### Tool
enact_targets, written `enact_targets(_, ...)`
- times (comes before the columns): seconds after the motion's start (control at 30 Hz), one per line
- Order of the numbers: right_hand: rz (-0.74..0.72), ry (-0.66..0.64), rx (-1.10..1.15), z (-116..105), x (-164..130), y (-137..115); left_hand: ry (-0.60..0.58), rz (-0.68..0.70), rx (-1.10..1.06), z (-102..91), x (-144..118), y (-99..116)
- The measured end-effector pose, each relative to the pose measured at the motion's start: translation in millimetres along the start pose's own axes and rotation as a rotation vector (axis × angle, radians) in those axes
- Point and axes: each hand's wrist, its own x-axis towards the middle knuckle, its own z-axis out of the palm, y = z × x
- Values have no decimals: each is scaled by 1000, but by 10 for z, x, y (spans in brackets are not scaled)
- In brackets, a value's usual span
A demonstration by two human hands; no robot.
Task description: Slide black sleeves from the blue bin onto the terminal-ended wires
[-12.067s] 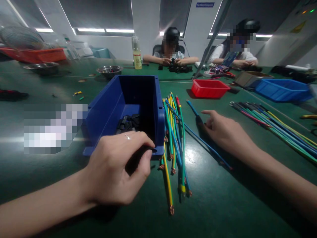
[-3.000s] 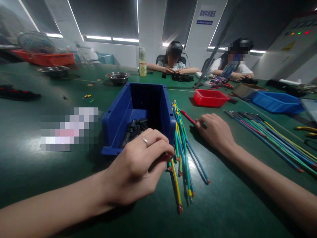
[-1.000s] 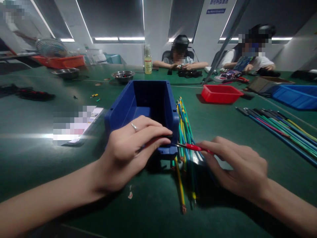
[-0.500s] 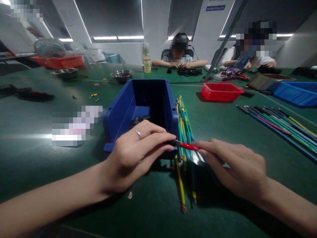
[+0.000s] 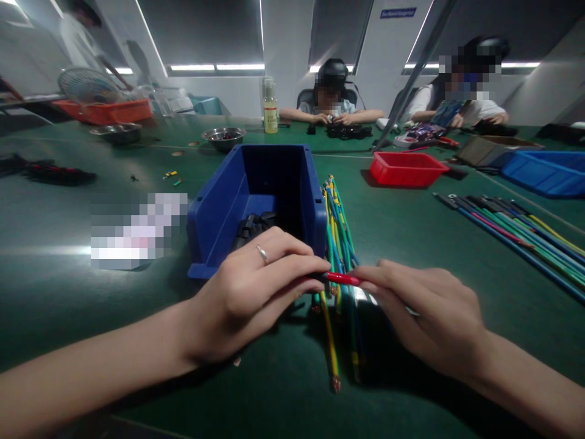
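Observation:
My left hand (image 5: 256,292) and my right hand (image 5: 425,314) meet over the green table, just in front of a blue bin (image 5: 219,201). Between their fingertips runs a short red wire (image 5: 340,278). The right hand pinches the wire; the left hand's fingertips close on its dark left end, where a small black piece seems to sit. Black parts (image 5: 253,224) lie inside the bin. A bundle of blue, green and yellow wires (image 5: 336,244) lies to the right of the bin, partly under my hands.
A red tray (image 5: 404,167), a blue tray (image 5: 546,172) and more long wires (image 5: 516,228) lie to the right. A steel bowl (image 5: 223,137) and a bottle (image 5: 270,113) stand behind the bin. Two people work at the table's far side.
My right hand took a red wire from the table and brought it to my left hand. Both hands have drawn slightly nearer and lower in the last second.

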Motion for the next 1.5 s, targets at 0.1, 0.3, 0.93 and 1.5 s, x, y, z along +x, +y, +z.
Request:
enact_targets(0.1,-3,-1,24,3,9,-1,-15,27,3,12,-4,-13)
enact_targets(0.3,-75,7,-3,4,80,-92,-17,39,-11,49,-18,51)
enact_targets(0.93,-82,18,-65,35,25,25,48,-51,17,53,-5,37)
enact_targets(1.5,-44,7,-38,66,48,-50,18,-41,-8,64,-21,12)
